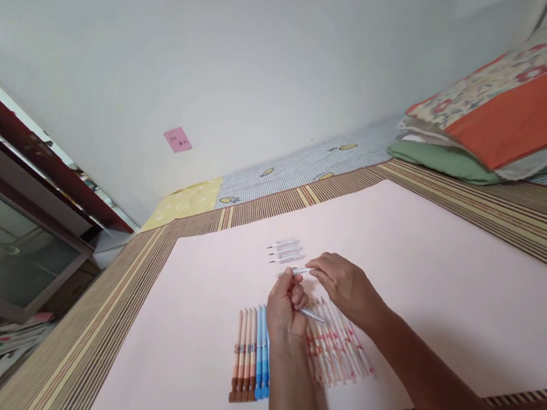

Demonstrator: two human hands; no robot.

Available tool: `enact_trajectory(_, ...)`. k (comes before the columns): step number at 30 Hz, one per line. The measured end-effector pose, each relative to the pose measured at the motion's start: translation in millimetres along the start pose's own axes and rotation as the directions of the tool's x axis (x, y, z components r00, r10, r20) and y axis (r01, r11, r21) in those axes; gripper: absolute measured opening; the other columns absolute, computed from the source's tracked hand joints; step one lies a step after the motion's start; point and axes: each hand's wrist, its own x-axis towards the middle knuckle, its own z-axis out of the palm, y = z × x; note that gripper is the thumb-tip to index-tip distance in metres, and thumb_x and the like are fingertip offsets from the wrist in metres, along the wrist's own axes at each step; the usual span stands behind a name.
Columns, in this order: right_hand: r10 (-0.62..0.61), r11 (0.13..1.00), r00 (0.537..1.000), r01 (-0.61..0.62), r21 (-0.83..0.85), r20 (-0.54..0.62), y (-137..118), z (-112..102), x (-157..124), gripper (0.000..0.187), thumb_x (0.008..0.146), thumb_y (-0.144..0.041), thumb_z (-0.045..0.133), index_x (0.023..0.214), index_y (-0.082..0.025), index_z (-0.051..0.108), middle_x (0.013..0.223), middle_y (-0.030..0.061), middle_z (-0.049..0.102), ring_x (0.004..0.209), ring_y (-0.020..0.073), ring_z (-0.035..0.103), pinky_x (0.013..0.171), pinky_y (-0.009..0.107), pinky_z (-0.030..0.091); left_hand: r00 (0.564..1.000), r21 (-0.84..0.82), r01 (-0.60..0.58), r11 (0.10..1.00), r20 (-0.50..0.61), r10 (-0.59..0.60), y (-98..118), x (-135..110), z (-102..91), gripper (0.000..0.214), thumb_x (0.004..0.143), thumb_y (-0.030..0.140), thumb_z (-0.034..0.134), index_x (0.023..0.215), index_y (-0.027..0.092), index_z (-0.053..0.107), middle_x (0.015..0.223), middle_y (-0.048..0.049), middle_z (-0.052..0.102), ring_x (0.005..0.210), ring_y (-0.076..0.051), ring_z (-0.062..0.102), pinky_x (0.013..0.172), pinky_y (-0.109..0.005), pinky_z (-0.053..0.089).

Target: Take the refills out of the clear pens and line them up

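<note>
My left hand (289, 304) is closed around a slim white pen piece (301, 270), held level above the paper. A second translucent pen part (312, 315) sticks out below its curled fingers. From the right, my right hand (347, 286) pinches the other end of the white piece with thumb and fingertips. Just beyond the hands lie three slim clear-and-white pen pieces (287, 251) with dark tips pointing left. Nearer me is a row of pens: peach ones with brown ends (242, 357), blue ones (260, 351), and pale ones with red patterns (339, 344), partly hidden by my left forearm.
A large pale pink sheet (443, 270) lies on a striped mat (112, 320). Folded bedding (508, 110) is stacked at the right, against a white wall with a pink note (177, 139). A glass-paned door (0, 234) stands left.
</note>
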Motion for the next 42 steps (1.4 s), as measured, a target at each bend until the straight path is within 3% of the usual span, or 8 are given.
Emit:
enact_trajectory(7, 0.098, 0.987, 0.995, -0.096, -0.128, 0.003, 19.6, -15.7, -1.2, 0.016, 0.091, -0.015, 0.044, 0.087, -0.021, 0.058, 0.089, 0.0067, 0.067, 0.086, 0.0236, 0.056, 0.078, 0.036, 0.036, 0.993, -0.02, -0.001, 1.0, -0.119, -0.001, 9.9, 0.3, -0.6, 0.011, 0.073, 0.015, 0.073, 0.077, 0.008, 0.066, 0.059, -0.0012, 0.061, 0.033, 0.001, 0.028, 0.033, -0.013, 0.017)
enact_trajectory(13, 0.338, 0.94, 0.94, -0.334, 0.07, -0.046, 22.3, -14.5, -1.9, 0.013, 0.091, -0.025, 0.04, 0.094, -0.023, 0.053, 0.086, 0.0046, 0.064, 0.078, 0.0213, 0.058, 0.072, 0.032, 0.04, 0.993, -0.061, 0.053, 0.997, -0.099, -0.059, 9.3, 0.2, -1.9, 0.014, 0.073, 0.011, 0.07, 0.087, 0.007, 0.069, 0.061, 0.0005, 0.059, 0.035, 0.001, 0.028, 0.033, -0.012, 0.018)
enact_trajectory(21, 0.291, 0.942, 0.956, -0.284, 0.178, -0.016, -4.0, -4.1, -3.0, 0.024, 0.094, -0.031, 0.037, 0.098, -0.023, 0.059, 0.085, 0.0037, 0.068, 0.073, 0.02, 0.06, 0.067, 0.03, 0.04, 0.995, 0.031, 0.096, 0.995, 0.027, -0.097, -4.2, -2.8, 1.4, 0.032, 0.063, 0.011, 0.076, 0.094, 0.007, 0.07, 0.066, -0.0024, 0.063, 0.039, 0.001, 0.03, 0.037, -0.011, 0.019)
enact_trajectory(25, 0.288, 0.948, 0.956, -0.292, 0.126, 0.048, -1.4, -7.1, -1.7, 0.02, 0.089, -0.035, 0.05, 0.093, -0.023, 0.066, 0.084, 0.0038, 0.069, 0.073, 0.0199, 0.06, 0.066, 0.03, 0.04, 0.994, 0.057, 0.098, 0.994, 0.034, -0.1, -8.6, -3.6, 5.9, 0.034, 0.058, 0.012, 0.077, 0.091, 0.009, 0.069, 0.063, -0.0009, 0.062, 0.039, 0.0, 0.029, 0.037, -0.012, 0.018)
enact_trajectory(33, 0.277, 0.957, 0.933, -0.288, 0.019, 0.229, 7.8, -21.0, 20.7, 0.017, 0.082, -0.028, 0.054, 0.087, -0.023, 0.069, 0.076, 0.0031, 0.07, 0.068, 0.0192, 0.059, 0.061, 0.028, 0.037, 0.994, 0.025, 0.098, 0.995, 0.044, -0.1, -22.2, 4.7, 1.5, 0.038, 0.058, 0.018, 0.08, 0.093, 0.011, 0.065, 0.066, 0.0003, 0.06, 0.039, 0.0, 0.031, 0.038, -0.014, 0.016)
enact_trajectory(37, 0.285, 0.947, 0.927, -0.312, 0.078, 0.243, 26.5, -8.5, 40.0, 0.014, 0.08, -0.032, 0.057, 0.083, -0.021, 0.066, 0.06, -0.0016, 0.061, 0.058, 0.0168, 0.054, 0.057, 0.026, 0.034, 0.994, 0.015, 0.044, 0.999, -0.106, -0.042, -17.8, 9.4, -3.3, 0.043, 0.062, 0.016, 0.077, 0.102, 0.013, 0.06, 0.066, 0.0012, 0.059, 0.038, -0.002, 0.034, 0.037, -0.014, 0.017)
enact_trajectory(40, 0.336, 0.933, 0.914, -0.356, 0.053, 0.225, 45.6, 13.4, 48.0, 0.014, 0.079, -0.03, 0.057, 0.084, -0.02, 0.065, 0.057, -0.0024, 0.057, 0.055, 0.0162, 0.051, 0.055, 0.026, 0.032, 0.962, -0.026, -0.018, 0.999, -0.272, 0.011, 1.4, 10.3, -7.0, 0.034, 0.07, 0.014, 0.069, 0.103, 0.014, 0.058, 0.063, 0.003, 0.056, 0.036, -0.002, 0.032, 0.035, -0.014, 0.018)
enact_trajectory(42, 0.338, 0.939, 0.916, -0.345, -0.008, 0.215, 55.2, 28.5, 49.9, 0.014, 0.08, -0.025, 0.056, 0.086, -0.02, 0.067, 0.062, -0.0006, 0.061, 0.058, 0.0163, 0.053, 0.056, 0.026, 0.032, 0.948, -0.086, -0.052, 0.995, -0.317, 0.022, 17.0, 9.8, -10.3, 0.026, 0.074, 0.013, 0.065, 0.099, 0.015, 0.057, 0.062, 0.0031, 0.055, 0.035, -0.003, 0.032, 0.035, -0.014, 0.019)
